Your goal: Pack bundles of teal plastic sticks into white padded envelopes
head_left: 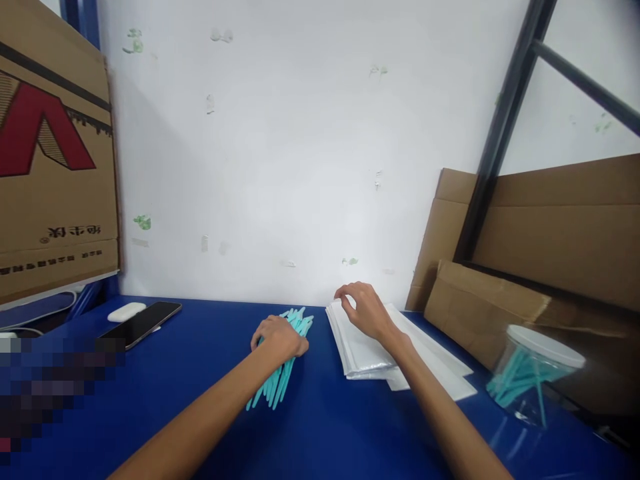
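Observation:
A bundle of several teal plastic sticks (280,383) lies on the blue table (325,427) near its middle. My left hand (277,337) rests on top of the bundle with its fingers curled down over the sticks. To the right lies a stack of white flat bags (363,353). My right hand (363,310) hovers over the far end of that stack, fingers bent and apart, fingertips at the top bag's edge.
A clear jar with a white lid (533,377) holding teal sticks stands at the right. Flat cardboard sheets (545,267) lean behind it by a dark metal post (493,150). A black phone (143,323) and white case (126,311) lie left, under a cardboard box (55,153).

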`<state>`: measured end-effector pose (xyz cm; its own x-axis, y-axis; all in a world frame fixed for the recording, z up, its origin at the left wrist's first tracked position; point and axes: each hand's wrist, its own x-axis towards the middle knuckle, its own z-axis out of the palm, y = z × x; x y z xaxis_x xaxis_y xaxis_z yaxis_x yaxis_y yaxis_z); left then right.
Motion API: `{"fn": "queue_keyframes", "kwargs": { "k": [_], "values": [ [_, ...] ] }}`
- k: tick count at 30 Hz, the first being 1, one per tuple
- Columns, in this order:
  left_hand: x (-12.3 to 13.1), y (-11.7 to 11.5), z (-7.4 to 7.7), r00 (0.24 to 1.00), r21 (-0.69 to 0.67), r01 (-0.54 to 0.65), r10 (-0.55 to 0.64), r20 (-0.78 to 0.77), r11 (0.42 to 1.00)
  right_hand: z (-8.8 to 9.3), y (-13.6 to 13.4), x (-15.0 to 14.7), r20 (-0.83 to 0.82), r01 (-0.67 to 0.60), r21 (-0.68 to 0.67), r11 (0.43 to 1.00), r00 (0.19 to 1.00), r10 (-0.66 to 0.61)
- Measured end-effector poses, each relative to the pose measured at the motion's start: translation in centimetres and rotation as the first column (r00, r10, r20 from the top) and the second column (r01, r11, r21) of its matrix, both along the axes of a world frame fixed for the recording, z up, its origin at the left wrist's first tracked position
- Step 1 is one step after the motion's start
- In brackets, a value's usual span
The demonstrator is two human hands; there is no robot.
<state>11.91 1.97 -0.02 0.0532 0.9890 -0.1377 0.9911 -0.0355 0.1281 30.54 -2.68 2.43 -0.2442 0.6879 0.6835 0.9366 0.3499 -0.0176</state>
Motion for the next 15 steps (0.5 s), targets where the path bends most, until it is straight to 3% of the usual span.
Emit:
{"fn": "queue_keyframes", "kwargs": {
  "k": [4,7,10,15],
  "values": [
    [-2.6,0.4,-1.3,0.998,0.087,0.056,-0.053,-0.031,0.995,0.0,-0.2,-0.4,0.001,-0.013,-0.004,1.000,1.000,0.013],
    [-4.8,0.8,-1.9,0.991,0.130,0.112,-0.120,0.057,0.985,-0.1,-0.3,-0.6,0.005,-0.024,-0.010,1.000,1.000,0.024],
    [-7.1,1.3,-1.1,0.978,0.109,0.135,-0.150,0.143,0.985,-0.1,-0.5,-1.2,0.016,-0.035,-0.009,0.999,0.999,0.035],
    [-9.8,2.5,0.7,0.976,-0.049,0.157,-0.148,0.161,0.986,0.1,-1.5,-3.5,0.073,-0.101,0.020,0.995,0.992,0.099]
  ]
}}
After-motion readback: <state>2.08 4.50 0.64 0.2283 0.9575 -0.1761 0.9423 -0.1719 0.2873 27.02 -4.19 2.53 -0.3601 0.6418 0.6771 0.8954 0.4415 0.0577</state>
